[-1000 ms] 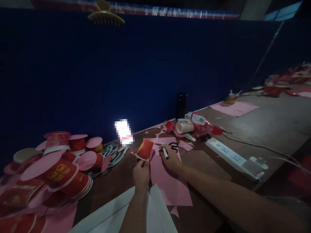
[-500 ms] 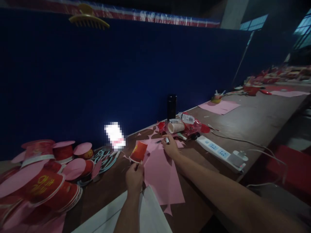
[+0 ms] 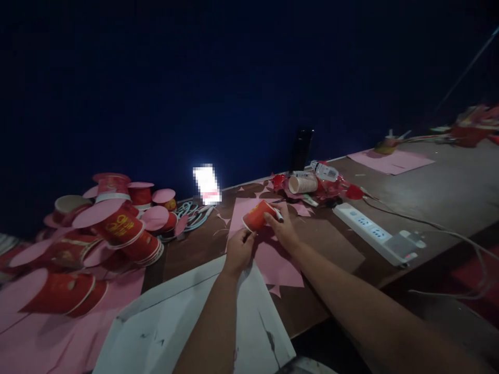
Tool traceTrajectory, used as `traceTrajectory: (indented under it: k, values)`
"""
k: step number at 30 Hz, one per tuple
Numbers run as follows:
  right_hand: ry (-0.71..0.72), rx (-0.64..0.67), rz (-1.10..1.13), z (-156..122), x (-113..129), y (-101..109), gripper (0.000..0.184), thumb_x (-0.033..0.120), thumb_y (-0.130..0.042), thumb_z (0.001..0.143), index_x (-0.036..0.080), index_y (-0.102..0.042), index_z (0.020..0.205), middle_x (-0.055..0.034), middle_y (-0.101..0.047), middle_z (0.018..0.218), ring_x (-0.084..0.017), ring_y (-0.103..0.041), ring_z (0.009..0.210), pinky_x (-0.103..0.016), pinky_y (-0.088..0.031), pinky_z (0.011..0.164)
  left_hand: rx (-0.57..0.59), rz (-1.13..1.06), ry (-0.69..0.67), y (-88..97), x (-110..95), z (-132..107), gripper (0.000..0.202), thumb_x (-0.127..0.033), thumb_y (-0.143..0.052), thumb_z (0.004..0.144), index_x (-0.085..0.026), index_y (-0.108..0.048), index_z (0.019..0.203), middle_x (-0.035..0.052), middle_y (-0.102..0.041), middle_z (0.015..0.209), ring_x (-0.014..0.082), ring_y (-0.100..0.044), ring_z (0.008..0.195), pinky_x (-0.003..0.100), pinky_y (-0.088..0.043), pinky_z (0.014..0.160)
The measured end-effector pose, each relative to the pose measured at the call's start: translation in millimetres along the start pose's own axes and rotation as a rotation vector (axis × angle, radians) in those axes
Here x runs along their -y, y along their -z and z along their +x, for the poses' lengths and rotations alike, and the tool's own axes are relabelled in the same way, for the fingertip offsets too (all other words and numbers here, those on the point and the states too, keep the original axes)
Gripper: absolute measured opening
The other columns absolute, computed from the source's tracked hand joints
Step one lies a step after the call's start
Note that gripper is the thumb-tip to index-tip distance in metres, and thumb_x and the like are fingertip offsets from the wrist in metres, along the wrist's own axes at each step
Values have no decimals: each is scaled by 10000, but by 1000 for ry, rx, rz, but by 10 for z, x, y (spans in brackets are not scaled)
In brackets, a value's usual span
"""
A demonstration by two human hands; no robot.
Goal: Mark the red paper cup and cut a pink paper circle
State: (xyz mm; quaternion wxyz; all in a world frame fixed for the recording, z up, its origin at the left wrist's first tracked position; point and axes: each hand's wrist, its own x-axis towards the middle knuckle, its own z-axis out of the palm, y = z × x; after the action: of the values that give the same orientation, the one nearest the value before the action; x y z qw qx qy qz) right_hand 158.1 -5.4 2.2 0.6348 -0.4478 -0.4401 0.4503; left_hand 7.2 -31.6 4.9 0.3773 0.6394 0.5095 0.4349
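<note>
A red paper cup with yellow lettering is tilted on its side above a pink paper sheet. My left hand pinches the cup at its pale rim. My right hand is closed round a short white marker with a dark end, and its fingertips reach the cup's other end. Part of the cup's far end is hidden behind those fingers. Under my left forearm lies a white board or flat sheet.
Red cups with pink paper discs crowd the left. A bright blurred-out screen leans at the back beside coiled cables. Stacked paper cups, a plastic bottle and a dark flask stand behind; a power strip lies right.
My right hand has come back from the far end of the pink sheet to the cup, with the marker in it. The cup is turned more sideways. The view has tipped downward.
</note>
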Motion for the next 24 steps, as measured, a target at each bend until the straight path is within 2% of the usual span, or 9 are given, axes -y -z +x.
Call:
traceTrajectory:
  k: [2, 4, 7, 9, 11, 14, 18, 22, 24]
  values:
    - [-28, 29, -3, -20, 41, -5, 450, 423, -743, 672, 246, -526, 1024, 9, -638, 886, -161, -606, 773, -325, -525, 696, -14, 53, -21, -18, 4, -29, 277, -374, -521, 842, -148, -679, 846, 47, -676, 789, 156, -587, 737, 268, -438, 689]
    - [7, -4, 4, -18, 46, -15, 435, 412, -758, 658, 241, -541, 994, 16, -635, 867, -154, -603, 767, -322, -522, 707, -43, 109, -51, -26, 12, -57, 282, -379, -499, 866, -156, -671, 854, 52, -676, 800, 162, -596, 743, 283, -450, 699]
    - [73, -134, 80, 42, 6, -6, 452, 427, -754, 664, 233, -542, 1013, 4, -631, 921, -153, -611, 807, -333, -525, 752, -69, 333, -183, -37, 13, -94, 313, -408, -486, 888, -188, -652, 1036, 79, -675, 989, 199, -599, 942, 326, -449, 834]
    - [66, -255, 136, 104, -24, 22, 487, 458, -741, 672, 229, -527, 1044, -2, -629, 941, -152, -615, 816, -336, -531, 750, -76, 571, -206, -61, 4, -101, 361, -409, -461, 903, -172, -624, 1120, 108, -663, 1048, 225, -577, 1019, 362, -421, 909]
    - [103, -308, 141, 157, -41, 56, 498, 465, -743, 669, 227, -522, 1046, 6, -625, 923, -143, -612, 800, -339, -530, 759, -28, 790, -189, -110, -11, -90, 440, -428, -415, 917, -124, -595, 1180, 153, -644, 1121, 258, -555, 1081, 402, -384, 966]
    - [171, -330, 122, 181, -38, 90, 511, 470, -731, 684, 230, -514, 1079, 5, -630, 935, -150, -615, 830, -356, -520, 803, 87, 985, -144, -223, -46, -54, 597, -527, -377, 901, -77, -553, 1250, 205, -555, 1287, 310, -480, 1210, 433, -345, 1010]
    - [197, -334, 34, 150, -21, 92, 527, 466, -736, 681, 225, -528, 1101, -14, -638, 966, -168, -613, 871, -367, -511, 828, 116, 1078, -103, -395, -99, -5, 735, -597, -319, 882, -27, -504, 1307, 249, -462, 1369, 372, -393, 1280, 506, -227, 1086]
    - [216, -332, 47, 161, 1, 85, 506, 441, -738, 693, 227, -536, 1105, -20, -641, 992, -165, -614, 880, -376, -510, 843, 152, 1092, -88, -490, -102, 89, 786, -642, -323, 853, -88, -393, 1407, 237, -390, 1426, 376, -311, 1336, 560, -141, 1110]
    - [215, -323, 92, 179, 38, 88, 507, 444, -732, 698, 225, -538, 1112, -22, -644, 998, -163, -620, 877, -382, -514, 844, 241, 1076, -68, -454, -74, 175, 809, -682, -291, 838, -138, -356, 1433, 207, -312, 1490, 373, -240, 1379, 600, -96, 1108]
